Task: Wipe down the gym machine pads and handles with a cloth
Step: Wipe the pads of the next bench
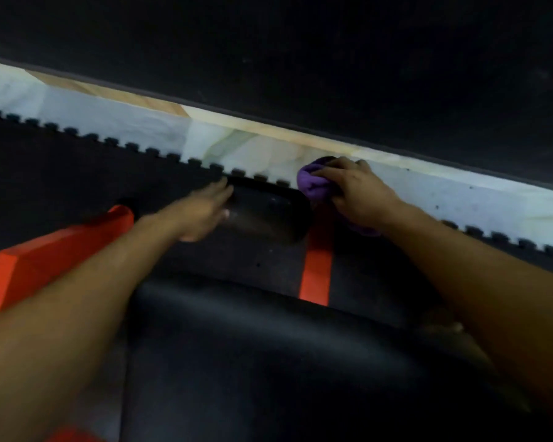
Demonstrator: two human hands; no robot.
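Now, step: right hand (pixel 353 191) clutched the purple cloth (pixel 312 183) against the small pad (pixel 265 212).
Left hand (pixel 205 212): flat, steadying.
Next: sweep leftward.

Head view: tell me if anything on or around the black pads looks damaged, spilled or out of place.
Nothing stands out. The small black pad and large black pad show no tears or spills. The right hand grips the purple cloth; the left hand is blurred beside the small pad.

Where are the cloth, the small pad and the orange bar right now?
cloth (pixel 313 185): head view, on the bunched purple part left of the right hand.
small pad (pixel 268 215): head view, on its black top face.
orange bar (pixel 315 275): head view, mid-length on its face.
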